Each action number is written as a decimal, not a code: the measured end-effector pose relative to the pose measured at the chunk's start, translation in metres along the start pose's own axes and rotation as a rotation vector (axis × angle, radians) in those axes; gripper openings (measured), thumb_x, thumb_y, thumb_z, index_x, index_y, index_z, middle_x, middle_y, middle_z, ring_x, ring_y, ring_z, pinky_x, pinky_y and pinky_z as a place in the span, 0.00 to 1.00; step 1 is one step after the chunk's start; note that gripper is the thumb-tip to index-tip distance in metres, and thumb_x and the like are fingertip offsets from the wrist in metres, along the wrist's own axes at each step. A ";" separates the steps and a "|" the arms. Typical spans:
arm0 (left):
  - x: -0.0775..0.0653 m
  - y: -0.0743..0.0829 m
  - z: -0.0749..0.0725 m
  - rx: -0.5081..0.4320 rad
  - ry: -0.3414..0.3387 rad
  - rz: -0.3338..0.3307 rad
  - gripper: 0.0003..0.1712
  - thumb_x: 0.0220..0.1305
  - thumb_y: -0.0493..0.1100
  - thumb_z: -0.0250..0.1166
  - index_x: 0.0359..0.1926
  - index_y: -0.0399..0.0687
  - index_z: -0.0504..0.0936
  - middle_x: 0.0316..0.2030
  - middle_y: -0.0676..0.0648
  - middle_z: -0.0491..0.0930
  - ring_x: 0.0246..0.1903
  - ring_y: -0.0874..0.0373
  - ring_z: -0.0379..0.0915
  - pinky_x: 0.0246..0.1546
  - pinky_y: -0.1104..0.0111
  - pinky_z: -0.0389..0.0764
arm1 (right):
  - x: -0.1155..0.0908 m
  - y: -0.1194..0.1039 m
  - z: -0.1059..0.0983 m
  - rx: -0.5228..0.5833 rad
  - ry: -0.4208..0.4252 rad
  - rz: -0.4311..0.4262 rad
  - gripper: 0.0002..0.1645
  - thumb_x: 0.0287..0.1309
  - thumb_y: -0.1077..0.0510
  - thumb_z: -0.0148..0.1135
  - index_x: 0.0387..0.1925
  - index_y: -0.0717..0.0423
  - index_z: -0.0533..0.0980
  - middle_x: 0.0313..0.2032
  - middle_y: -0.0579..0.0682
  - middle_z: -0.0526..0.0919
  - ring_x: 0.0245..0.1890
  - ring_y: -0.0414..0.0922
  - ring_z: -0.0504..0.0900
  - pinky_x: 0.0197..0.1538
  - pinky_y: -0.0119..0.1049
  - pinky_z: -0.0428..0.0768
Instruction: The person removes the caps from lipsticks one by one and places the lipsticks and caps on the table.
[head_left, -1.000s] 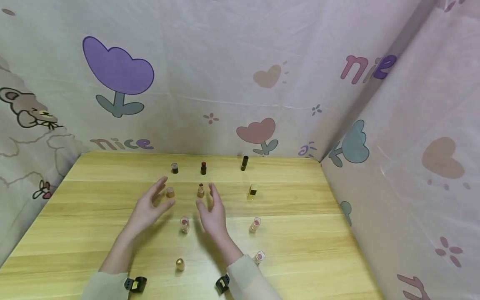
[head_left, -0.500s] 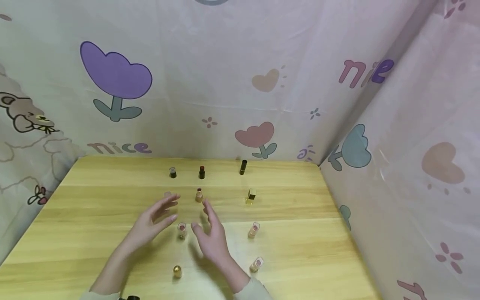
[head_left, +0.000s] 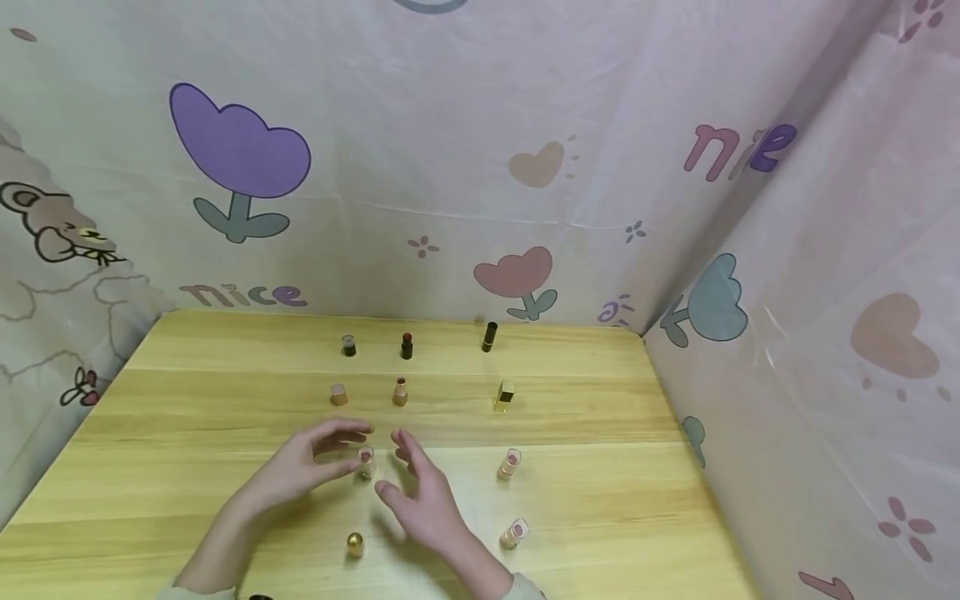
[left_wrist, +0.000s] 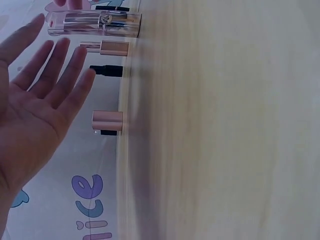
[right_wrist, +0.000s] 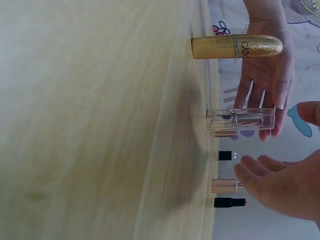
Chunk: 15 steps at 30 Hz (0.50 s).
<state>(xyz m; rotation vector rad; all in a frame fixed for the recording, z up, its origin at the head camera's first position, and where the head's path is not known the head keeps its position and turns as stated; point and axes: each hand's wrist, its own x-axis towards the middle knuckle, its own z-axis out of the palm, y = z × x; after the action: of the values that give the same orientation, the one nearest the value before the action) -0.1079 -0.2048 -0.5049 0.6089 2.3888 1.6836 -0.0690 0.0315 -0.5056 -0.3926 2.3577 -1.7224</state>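
A clear-cased lipstick stands upright near the middle of the table, between both hands. My left hand reaches in from its left with fingers spread. The left thumb tip overlaps the tube in the head view, and in the left wrist view the fingertips lie close to the clear tube. My right hand hovers to its right, thumb and fingers apart and holding nothing. Nearer me stands a gold round-topped lipstick, seen large in the right wrist view as a gold tube.
Behind the hands stand a rose-gold cap, an uncapped rose-gold lipstick, a small black-based cap, a red lipstick and a black tube. To the right are a gold square tube and two clear lipsticks.
Both hands have drawn back toward me, from beside the rose-gold pieces to either side of the clear-cased lipstick. The lipsticks keep their places on the table.
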 end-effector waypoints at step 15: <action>0.001 -0.005 0.004 -0.095 -0.103 -0.037 0.22 0.69 0.38 0.69 0.61 0.35 0.78 0.57 0.33 0.80 0.58 0.44 0.80 0.58 0.75 0.81 | -0.004 0.003 0.000 0.011 -0.042 0.019 0.47 0.70 0.50 0.63 0.81 0.56 0.52 0.77 0.51 0.64 0.72 0.55 0.70 0.76 0.53 0.68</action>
<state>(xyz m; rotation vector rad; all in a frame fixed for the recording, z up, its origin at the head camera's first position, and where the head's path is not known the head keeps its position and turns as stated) -0.1089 -0.2020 -0.5107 0.6169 2.2217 1.6960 -0.0658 0.0339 -0.5080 -0.3998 2.3141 -1.7010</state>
